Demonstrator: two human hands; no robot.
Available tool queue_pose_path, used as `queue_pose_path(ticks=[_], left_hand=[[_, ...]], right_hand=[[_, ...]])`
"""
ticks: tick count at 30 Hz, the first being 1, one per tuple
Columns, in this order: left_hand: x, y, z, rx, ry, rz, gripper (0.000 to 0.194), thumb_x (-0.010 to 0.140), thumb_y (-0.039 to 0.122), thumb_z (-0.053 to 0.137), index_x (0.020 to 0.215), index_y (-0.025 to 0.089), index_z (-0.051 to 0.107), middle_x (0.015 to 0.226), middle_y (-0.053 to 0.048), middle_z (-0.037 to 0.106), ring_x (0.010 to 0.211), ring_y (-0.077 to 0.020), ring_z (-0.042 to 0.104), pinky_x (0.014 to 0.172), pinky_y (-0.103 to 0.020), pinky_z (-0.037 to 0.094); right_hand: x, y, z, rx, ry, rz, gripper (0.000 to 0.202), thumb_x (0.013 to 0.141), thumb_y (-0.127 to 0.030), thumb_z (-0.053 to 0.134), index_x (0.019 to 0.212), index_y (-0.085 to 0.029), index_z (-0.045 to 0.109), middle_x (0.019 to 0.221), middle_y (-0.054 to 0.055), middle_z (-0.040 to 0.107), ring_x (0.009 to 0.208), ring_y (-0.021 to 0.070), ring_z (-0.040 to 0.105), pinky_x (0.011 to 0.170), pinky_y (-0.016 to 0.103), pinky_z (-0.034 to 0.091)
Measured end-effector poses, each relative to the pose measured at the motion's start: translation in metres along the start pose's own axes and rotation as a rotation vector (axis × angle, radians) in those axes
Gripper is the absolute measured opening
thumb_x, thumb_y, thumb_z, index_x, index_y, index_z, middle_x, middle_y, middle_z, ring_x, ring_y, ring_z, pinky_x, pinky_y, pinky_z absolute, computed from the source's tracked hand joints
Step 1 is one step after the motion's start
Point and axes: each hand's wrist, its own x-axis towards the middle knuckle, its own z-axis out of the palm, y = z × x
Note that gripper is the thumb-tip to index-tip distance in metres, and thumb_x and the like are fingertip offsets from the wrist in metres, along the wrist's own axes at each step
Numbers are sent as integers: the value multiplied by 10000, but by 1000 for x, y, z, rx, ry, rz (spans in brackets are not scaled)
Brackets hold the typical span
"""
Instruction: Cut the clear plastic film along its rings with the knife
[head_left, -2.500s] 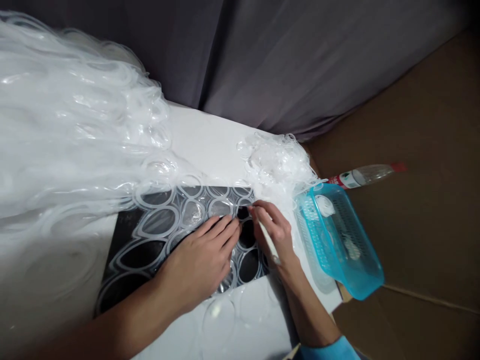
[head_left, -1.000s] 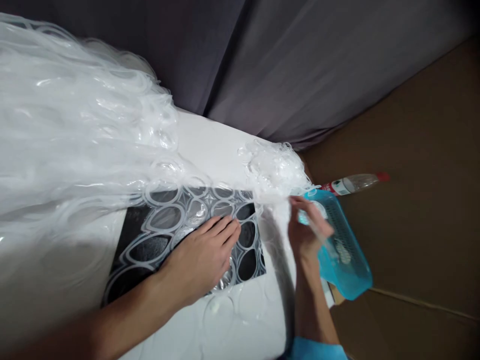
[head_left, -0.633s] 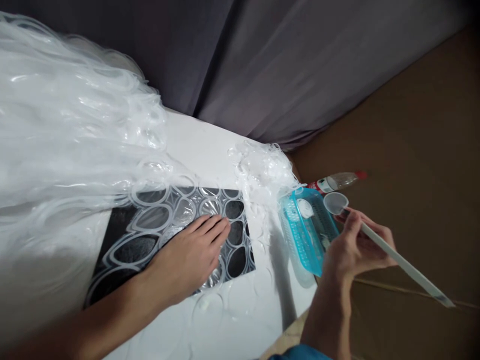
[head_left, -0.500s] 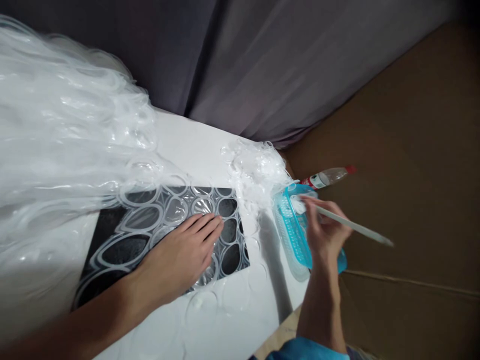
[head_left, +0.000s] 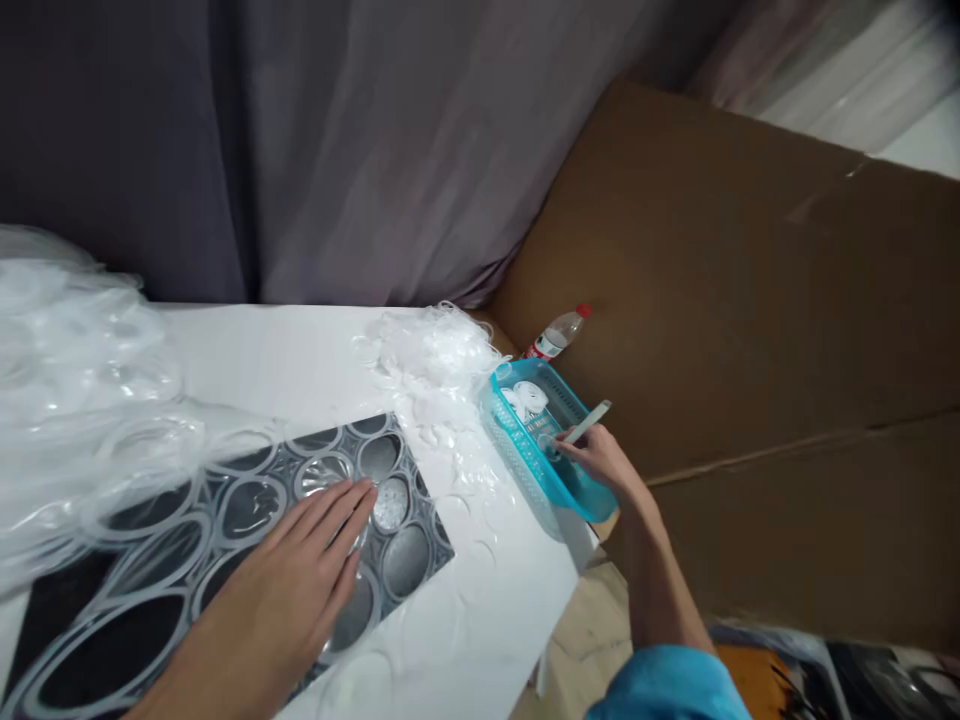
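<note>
The right hand [head_left: 596, 458] pinches a thin white tool [head_left: 589, 421] over the blue plastic basket [head_left: 551, 440]. The left hand [head_left: 289, 585] lies flat, fingers together.

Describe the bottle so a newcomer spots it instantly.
Find the big brown panel on the right. Near its left edge, just past the far end of the blue basket, is a clear bottle. Its red cap and red-and-white label set it apart.

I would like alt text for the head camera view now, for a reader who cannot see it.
A left hand lies flat on a black sheet with pale rings, while the right hand holds a pale stick-like tool over a blue basket. A tangled white heap lies nearby on the white table; a red-capped bottle is behind the basket.
</note>
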Motion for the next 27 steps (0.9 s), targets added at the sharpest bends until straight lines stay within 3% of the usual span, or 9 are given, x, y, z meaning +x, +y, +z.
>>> queue_pose_path(ticks=[5,11,14,19,27], left_hand=[[3,0,-4,8,8,28,642,1097,269,478,1734,239,406,1641,-61,617,1489,-266,585,1239,-472,467],[3,1,-8,26,-63,3,599,1109,316,505,1700,222,468,1671,-55,585,1520,-266,551,1266,-459,451],[2,2,-9,45,-63,5,560,1105,277,500,1658,190,528,1672,-62,583,1520,-262,549,1269,-461,443],[1,6,-9,79,-75,-7,508,1108,245,470,1594,183,605,1655,-78,601,1521,-271,554,1286,-491,430],[-8,13,-16,139,-81,-19,596,1042,131,444,1631,137,539,1732,-172,482,1581,-341,489,1288,-575,433]], right_hand=[[6,7,19,42,31,-21,318,870,-442,794,1027,-178,876,1067,142,854,987,319,793,846,341,567],[-5,-17,27,-192,84,-42,277,933,-409,744,780,-183,787,818,136,803,741,257,728,636,300,423],[-8,-23,28,-273,71,-96,273,945,-356,713,726,-192,716,754,114,763,674,220,664,616,309,357],[-2,-18,33,-275,36,-147,220,944,-338,664,775,-198,658,752,72,724,673,193,608,629,296,339],[7,-4,37,-163,20,-217,341,955,-462,626,737,-200,627,695,53,672,637,193,563,616,299,350]])
